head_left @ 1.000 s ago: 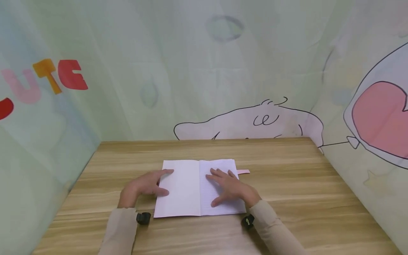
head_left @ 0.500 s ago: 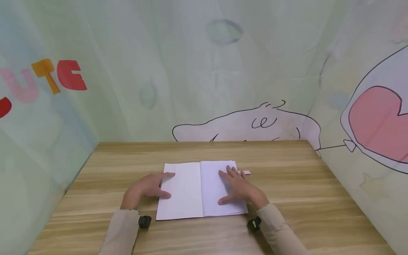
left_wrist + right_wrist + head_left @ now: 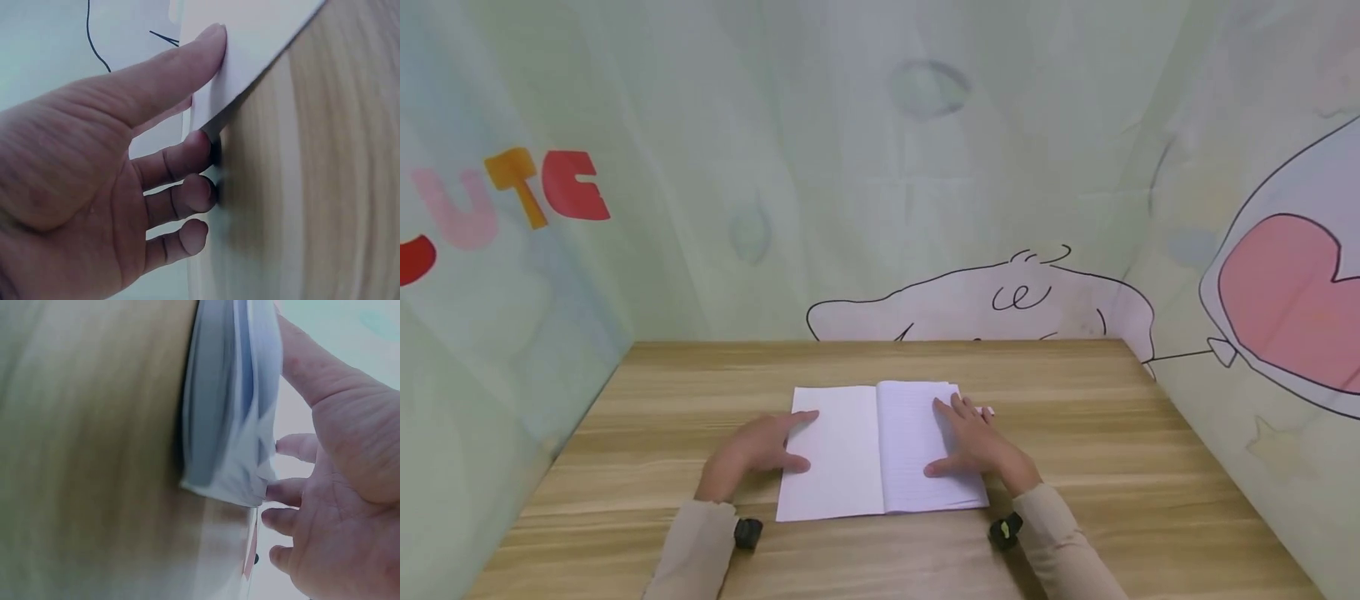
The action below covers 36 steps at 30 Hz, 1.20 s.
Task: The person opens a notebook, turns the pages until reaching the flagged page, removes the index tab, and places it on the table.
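An open notebook [image 3: 838,492] lies on the wooden table, a blank page on its left and a lined page on its right. My left hand [image 3: 763,442] rests at the left edge, thumb and forefinger spread over the blank page. In the left wrist view, the other fingertips [image 3: 199,192] of that hand are down beside the page's edge. On the lined page, near its right edge, my right hand [image 3: 977,442] lies with thumb and fingers spread. The right wrist view shows several loosely stacked leaves [image 3: 234,412] beside the right thumb. A pink tab [image 3: 250,553] sticks out past them.
The wooden table [image 3: 880,567] reaches back to a printed curtain [image 3: 700,208] that encloses it on the left, back and right. Each wrist carries a small black camera, the left camera [image 3: 748,533] and the right camera [image 3: 1005,531].
My right hand has slid right across the lined page toward its outer edge, covering more of the pink tab. The left hand keeps its place at the left edge.
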Motion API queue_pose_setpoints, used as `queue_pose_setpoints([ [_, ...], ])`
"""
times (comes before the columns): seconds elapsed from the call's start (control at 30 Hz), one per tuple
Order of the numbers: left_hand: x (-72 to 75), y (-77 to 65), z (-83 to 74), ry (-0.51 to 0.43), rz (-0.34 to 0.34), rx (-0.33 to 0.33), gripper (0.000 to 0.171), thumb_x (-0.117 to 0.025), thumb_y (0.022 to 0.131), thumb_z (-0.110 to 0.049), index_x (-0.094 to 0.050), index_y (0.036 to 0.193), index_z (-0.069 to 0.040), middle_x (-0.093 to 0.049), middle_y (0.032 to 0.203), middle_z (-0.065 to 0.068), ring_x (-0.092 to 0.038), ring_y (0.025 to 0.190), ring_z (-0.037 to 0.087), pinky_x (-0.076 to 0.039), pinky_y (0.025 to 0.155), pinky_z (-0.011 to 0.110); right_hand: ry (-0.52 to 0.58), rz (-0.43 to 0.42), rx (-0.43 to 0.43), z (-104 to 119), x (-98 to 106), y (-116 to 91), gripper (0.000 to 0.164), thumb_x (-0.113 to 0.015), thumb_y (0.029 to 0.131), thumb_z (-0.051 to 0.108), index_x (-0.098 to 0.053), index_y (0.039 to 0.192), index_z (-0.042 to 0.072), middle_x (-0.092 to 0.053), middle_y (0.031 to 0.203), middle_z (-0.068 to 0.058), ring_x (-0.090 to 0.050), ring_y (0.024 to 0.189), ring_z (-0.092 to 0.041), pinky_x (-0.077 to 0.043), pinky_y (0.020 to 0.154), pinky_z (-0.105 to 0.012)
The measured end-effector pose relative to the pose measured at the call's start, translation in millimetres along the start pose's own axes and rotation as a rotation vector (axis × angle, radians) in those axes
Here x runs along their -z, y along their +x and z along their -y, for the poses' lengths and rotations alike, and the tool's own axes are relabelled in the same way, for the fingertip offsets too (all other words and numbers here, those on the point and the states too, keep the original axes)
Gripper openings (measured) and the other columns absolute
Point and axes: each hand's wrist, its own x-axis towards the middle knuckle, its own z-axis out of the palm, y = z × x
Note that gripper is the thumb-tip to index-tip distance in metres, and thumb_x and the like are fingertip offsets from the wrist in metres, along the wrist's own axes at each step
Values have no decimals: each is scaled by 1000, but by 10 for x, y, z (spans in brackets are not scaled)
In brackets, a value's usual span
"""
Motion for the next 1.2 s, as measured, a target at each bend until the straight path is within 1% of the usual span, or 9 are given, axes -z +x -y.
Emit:
queue_pose_setpoints([
  [0.13, -20, 0, -1, -8, -12, 22, 77, -83, 82, -24, -48, 149, -13, -49, 147, 20, -47, 132, 41, -37, 106, 58, 18, -5, 27, -23, -2, 16, 105, -85, 76, 45, -31, 155, 3, -20, 159, -30, -14, 148, -46, -9, 114, -65],
  [0.3, -10, -8, -2, -15, -10, 8, 76, -84, 82, -25, -49, 149, -13, -49, 146, 21, -47, 132, 42, -37, 106, 58, 52, -23, 66, -33, -11, 35, 104, -85, 77, 40, -29, 156, 4, -19, 160, -29, -13, 149, -43, -11, 115, -63],
  [0.53, -5, -11, -5, -29, 3, -9, 75, -83, 82, -24, -49, 148, -12, -50, 145, 21, -48, 131, 41, -37, 106, 57, 119, -84, 122, -18, -11, 34, 96, -85, 80, 23, -30, 155, 1, -24, 158, -28, -23, 146, -43, -25, 113, -58],
  [0.6, -9, -12, -1, -27, 6, -8, 76, -84, 82, -24, -49, 148, -12, -50, 145, 21, -48, 131, 41, -37, 105, 57, 145, -100, 119, -7, -13, 34, 94, -85, 80, 19, -31, 155, 0, -26, 158, -27, -25, 146, -42, -26, 114, -56],
  [0.7, -13, -16, 4, -31, 9, -9, 76, -84, 82, -25, -49, 148, -12, -50, 145, 22, -48, 131, 41, -37, 106, 57, 199, -119, 90, 13, -16, 42, 92, -84, 81, 14, -31, 154, -1, -30, 156, -27, -29, 145, -41, -26, 114, -54],
  [0.77, -11, -23, 7, -30, 8, -11, 76, -84, 82, -25, -49, 148, -12, -51, 144, 22, -48, 131, 41, -37, 106, 57, 256, -143, 62, 30, -15, 51, 89, -83, 81, 12, -32, 153, -1, -34, 155, -26, -38, 139, -43, -31, 112, -54],
  [0.93, -3, -27, 18, -32, -1, -15, 76, -84, 82, -25, -49, 148, -12, -51, 144, 21, -48, 131, 41, -37, 105, 57, 411, -204, -67, 59, 24, 79, 79, -80, 85, 10, -38, 152, 5, -42, 151, -21, -58, 117, -41, -48, 95, -52],
  [1.1, 1, -18, 18, -34, -1, -9, 76, -84, 82, -26, -49, 148, -13, -50, 146, 21, -46, 133, 41, -36, 106, 57, 543, -247, -225, 43, 61, 83, 69, -74, 90, 10, -41, 151, 7, -48, 145, -22, -59, 112, -38, -51, 89, -48],
  [1.2, 4, -17, 24, -34, 0, -8, 76, -84, 82, -26, -49, 149, -13, -50, 146, 21, -46, 133, 41, -36, 106, 57, 607, -249, -265, 22, 68, 84, 68, -72, 92, 12, -40, 151, 6, -51, 142, -23, -57, 116, -38, -50, 92, -49],
])
